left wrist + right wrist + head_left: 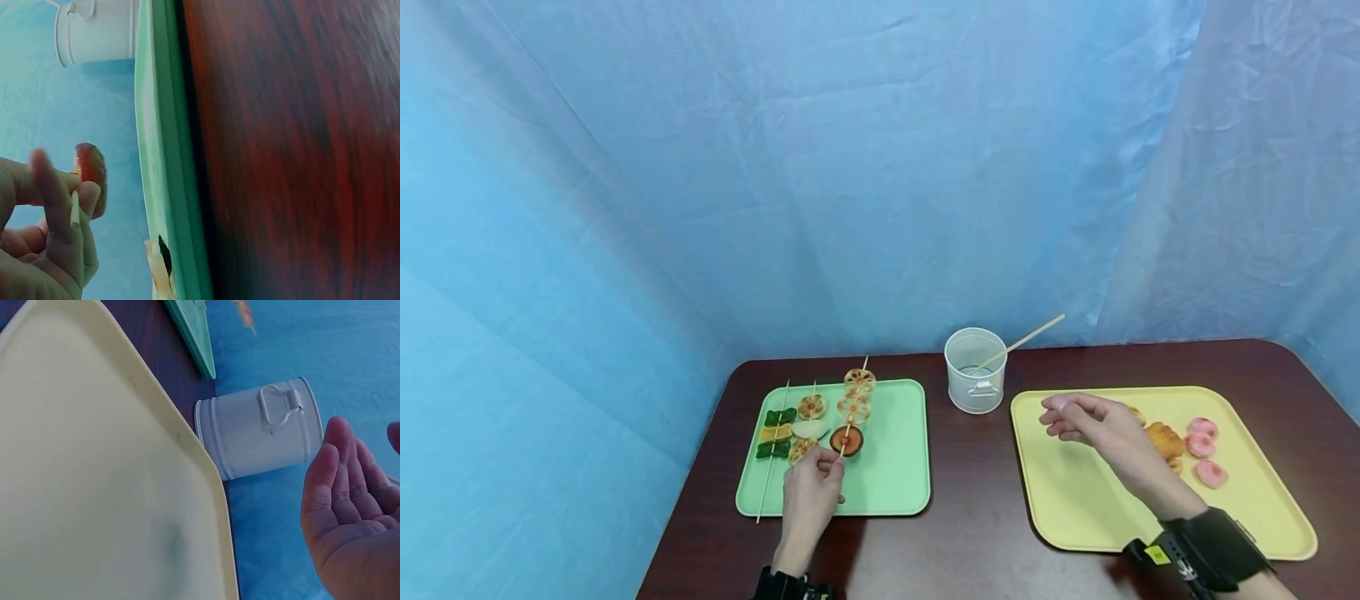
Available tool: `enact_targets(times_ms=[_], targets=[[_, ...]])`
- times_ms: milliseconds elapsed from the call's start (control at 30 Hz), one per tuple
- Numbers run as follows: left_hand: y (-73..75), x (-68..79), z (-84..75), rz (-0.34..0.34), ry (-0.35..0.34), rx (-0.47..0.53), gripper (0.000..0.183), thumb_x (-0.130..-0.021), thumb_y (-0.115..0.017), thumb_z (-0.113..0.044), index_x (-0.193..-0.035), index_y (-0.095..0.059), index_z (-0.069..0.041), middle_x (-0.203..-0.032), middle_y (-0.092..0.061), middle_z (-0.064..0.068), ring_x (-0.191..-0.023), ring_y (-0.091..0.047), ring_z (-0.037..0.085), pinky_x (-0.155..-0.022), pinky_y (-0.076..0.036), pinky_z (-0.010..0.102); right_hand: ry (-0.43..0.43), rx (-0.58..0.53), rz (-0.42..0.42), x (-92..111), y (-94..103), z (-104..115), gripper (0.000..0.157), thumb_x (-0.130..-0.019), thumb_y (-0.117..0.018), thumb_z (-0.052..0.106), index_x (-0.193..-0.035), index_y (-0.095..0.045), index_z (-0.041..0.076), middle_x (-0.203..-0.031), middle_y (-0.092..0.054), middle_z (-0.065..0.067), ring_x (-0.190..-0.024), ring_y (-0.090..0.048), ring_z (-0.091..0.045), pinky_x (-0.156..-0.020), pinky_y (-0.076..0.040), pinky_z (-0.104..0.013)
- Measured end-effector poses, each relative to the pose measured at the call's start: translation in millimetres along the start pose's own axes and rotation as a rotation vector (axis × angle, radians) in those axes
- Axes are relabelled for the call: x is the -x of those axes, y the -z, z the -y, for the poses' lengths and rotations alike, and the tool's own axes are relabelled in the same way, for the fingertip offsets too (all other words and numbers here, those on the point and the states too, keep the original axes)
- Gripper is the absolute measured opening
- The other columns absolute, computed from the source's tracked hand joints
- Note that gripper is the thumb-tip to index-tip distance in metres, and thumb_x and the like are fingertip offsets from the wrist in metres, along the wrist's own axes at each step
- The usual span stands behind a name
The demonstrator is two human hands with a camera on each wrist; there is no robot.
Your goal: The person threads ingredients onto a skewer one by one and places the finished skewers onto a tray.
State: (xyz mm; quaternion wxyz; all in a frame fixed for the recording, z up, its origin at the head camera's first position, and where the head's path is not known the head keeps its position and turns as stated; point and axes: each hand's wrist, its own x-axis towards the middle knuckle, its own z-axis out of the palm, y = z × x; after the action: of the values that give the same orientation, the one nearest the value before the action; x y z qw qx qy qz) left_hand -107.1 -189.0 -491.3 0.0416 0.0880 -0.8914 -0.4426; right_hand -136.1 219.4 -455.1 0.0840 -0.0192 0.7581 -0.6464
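Observation:
Over the green tray [891,487], my left hand [810,492] pinches the lower end of a skewer [75,211] between thumb and fingers. Threaded on it are a brown mushroom slice [847,441] and two lotus root slices [859,382]. Left of that hand, a skewer with green and yellow pieces [776,432] lies on the tray, beside another with lotus slices and a pale white piece [809,429]. My right hand [1101,429] hovers above the yellow tray [1075,525], holding nothing, its fingers loosely bent. In the right wrist view it appears near the white bucket [259,428].
One bare stick [1030,335] leans in the bucket, which stands between the trays at the table's back edge. Pink round pieces [1211,474] and golden-brown pieces [1166,440] lie on the yellow tray, partly behind my right arm. Blue cloth [880,183] hangs behind the dark wooden table [958,533].

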Motion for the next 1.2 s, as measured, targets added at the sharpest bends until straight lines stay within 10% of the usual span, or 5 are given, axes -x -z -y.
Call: enact_targets(times_ms=[1200], targets=[[4.1,-4.5,16.1,-0.015,0.025,-0.238,0.008,-0.091,-0.074,-0.010,-0.085,-0.069,-0.005,-0.068,-0.064,0.000,-0.052,-0.057,0.011,-0.051,-0.048,0.032,-0.002,0.029,0.002,0,-1.2,-4,0.052,-0.107,-0.058,0.033,-0.131,-0.059,-0.013,-0.108,-0.074,-0.016,-0.098,-0.072,-0.031,-0.086,-0.059,-0.036]])
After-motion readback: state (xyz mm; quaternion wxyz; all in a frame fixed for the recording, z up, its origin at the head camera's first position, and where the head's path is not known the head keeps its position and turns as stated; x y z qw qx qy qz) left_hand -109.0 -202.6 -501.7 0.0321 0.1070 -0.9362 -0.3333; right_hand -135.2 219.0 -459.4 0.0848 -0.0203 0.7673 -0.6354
